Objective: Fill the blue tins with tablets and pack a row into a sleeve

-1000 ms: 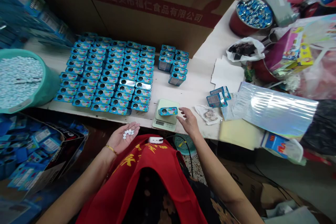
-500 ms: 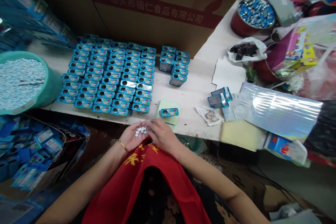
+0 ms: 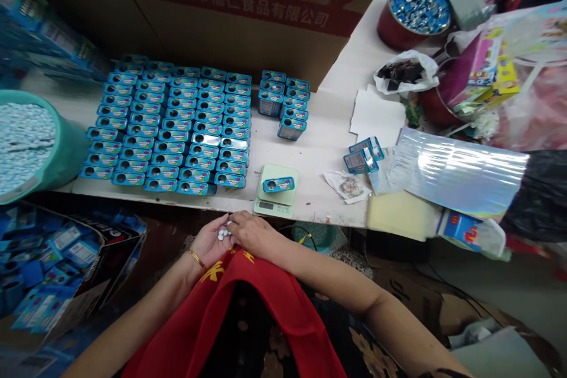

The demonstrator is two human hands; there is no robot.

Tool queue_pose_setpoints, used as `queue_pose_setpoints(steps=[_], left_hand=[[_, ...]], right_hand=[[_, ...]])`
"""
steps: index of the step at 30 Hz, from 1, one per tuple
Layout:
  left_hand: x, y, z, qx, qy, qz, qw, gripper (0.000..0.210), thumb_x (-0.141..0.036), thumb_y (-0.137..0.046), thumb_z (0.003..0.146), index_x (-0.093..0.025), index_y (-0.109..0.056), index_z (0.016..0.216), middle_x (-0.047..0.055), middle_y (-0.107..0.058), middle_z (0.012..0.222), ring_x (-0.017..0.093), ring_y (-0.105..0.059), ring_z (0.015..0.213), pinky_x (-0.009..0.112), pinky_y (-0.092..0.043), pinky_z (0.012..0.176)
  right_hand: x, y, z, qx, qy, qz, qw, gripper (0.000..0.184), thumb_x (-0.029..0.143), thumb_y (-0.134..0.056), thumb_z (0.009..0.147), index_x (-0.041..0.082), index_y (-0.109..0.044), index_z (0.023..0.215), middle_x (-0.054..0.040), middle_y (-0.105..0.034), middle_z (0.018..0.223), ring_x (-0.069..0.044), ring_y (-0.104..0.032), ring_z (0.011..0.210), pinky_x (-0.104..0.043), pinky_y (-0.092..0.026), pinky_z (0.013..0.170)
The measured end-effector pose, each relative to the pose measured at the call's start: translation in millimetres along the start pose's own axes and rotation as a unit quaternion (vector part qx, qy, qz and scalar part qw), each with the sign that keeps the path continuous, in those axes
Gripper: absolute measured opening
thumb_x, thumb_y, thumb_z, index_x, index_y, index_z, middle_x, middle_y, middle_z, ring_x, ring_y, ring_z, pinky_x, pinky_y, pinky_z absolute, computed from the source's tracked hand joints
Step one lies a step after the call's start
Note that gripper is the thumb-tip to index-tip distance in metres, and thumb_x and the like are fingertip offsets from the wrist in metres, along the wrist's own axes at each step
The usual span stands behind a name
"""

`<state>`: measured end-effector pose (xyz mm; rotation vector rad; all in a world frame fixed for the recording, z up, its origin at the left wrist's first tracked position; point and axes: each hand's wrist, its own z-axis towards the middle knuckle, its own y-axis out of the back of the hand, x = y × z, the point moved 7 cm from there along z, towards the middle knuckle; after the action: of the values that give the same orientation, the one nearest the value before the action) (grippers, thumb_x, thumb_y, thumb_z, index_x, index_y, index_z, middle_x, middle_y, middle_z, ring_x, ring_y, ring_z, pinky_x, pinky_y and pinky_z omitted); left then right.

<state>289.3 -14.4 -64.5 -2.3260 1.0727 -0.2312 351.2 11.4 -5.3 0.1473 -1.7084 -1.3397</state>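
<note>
My left hand [image 3: 207,243] is palm up and cupped, holding several small white candies [image 3: 224,233]. Over that palm lies my right hand [image 3: 257,237], its fingers bent down against the candies; the fingertips are partly hidden, so what they grip is unclear. Just beyond both hands, a pale green digital scale [image 3: 287,201] sits at the table's front edge. On its plate rests one blue tin [image 3: 279,185] with a round dark opening in its top. To the left, many similar blue tins [image 3: 166,147] stand upright in close rows.
A teal bucket [image 3: 73,150] of white candies stands at the left. Below it is a carton [image 3: 119,242] full of blue tins. A large cardboard box [image 3: 230,41] blocks the back. On the right are a red pot [image 3: 392,29] of small blue pieces and a shiny silver bag [image 3: 465,171].
My right hand's fingers have moved further over my left palm, covering more candies. Fewer candies show there now. The view has shifted slightly, uncovering the scale's front display.
</note>
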Motion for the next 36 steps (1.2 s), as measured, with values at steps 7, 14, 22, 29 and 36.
queue_pose_setpoints(steps=[7, 14, 22, 29, 36], left_hand=[[-8.1, -15.8, 10.2, 0.035, -0.022, 0.001, 0.999, 0.020, -0.011, -0.041, 0.081, -0.008, -0.061, 0.080, 0.009, -0.065, 0.074, 0.015, -0.062, 0.068, 0.027, -0.050, 0.070], [-16.0, -18.7, 15.9, 0.040, -0.021, 0.021, 0.999, 0.021, -0.014, -0.047, 0.078, -0.005, -0.062, 0.090, 0.018, -0.061, 0.103, 0.026, -0.053, 0.105, 0.036, -0.045, 0.087], [-13.7, -7.2, 14.2, 0.022, -0.024, 0.007, 0.999, 0.022, -0.014, -0.048, 0.078, -0.005, -0.061, 0.093, 0.019, -0.061, 0.104, 0.027, -0.052, 0.106, 0.036, -0.045, 0.088], [-16.5, 0.3, 11.9, 0.013, -0.030, 0.007, 0.999, 0.022, -0.015, -0.046, 0.078, -0.006, -0.061, 0.092, 0.018, -0.061, 0.103, 0.026, -0.053, 0.105, 0.035, -0.046, 0.087], [-28.2, 27.4, 5.4, -0.025, -0.058, -0.014, 0.998, 0.022, -0.013, -0.045, 0.078, -0.007, -0.060, 0.092, 0.017, -0.061, 0.103, 0.027, -0.052, 0.105, 0.036, -0.048, 0.084]], right_hand=[[-28.0, 18.2, -5.8, -0.064, -0.056, 0.100, 0.991, 0.012, 0.015, -0.048, 0.076, 0.018, -0.056, 0.085, -0.0039, -0.055, 0.083, -0.014, -0.050, 0.079, -0.025, -0.043, 0.072], [-86.7, 70.5, -24.6, -0.186, -0.178, 0.081, 0.963, 0.012, 0.013, -0.048, 0.075, 0.019, -0.057, 0.080, -0.0041, -0.054, 0.079, -0.014, -0.051, 0.074, -0.025, -0.042, 0.067], [-111.0, 73.8, -24.8, -0.209, -0.210, 0.092, 0.951, 0.011, 0.019, -0.052, 0.076, 0.021, -0.061, 0.082, -0.0031, -0.055, 0.080, -0.014, -0.053, 0.075, -0.026, -0.044, 0.068], [-116.3, 94.3, -43.1, -0.299, -0.230, 0.116, 0.919, 0.013, 0.023, -0.048, 0.080, 0.021, -0.060, 0.075, -0.0026, -0.057, 0.079, -0.014, -0.054, 0.077, -0.028, -0.045, 0.071], [-137.7, 115.7, -80.3, -0.348, -0.292, 0.064, 0.888, 0.014, 0.028, -0.049, 0.080, 0.019, -0.060, 0.076, -0.0023, -0.057, 0.074, -0.014, -0.053, 0.073, -0.028, -0.045, 0.063]])
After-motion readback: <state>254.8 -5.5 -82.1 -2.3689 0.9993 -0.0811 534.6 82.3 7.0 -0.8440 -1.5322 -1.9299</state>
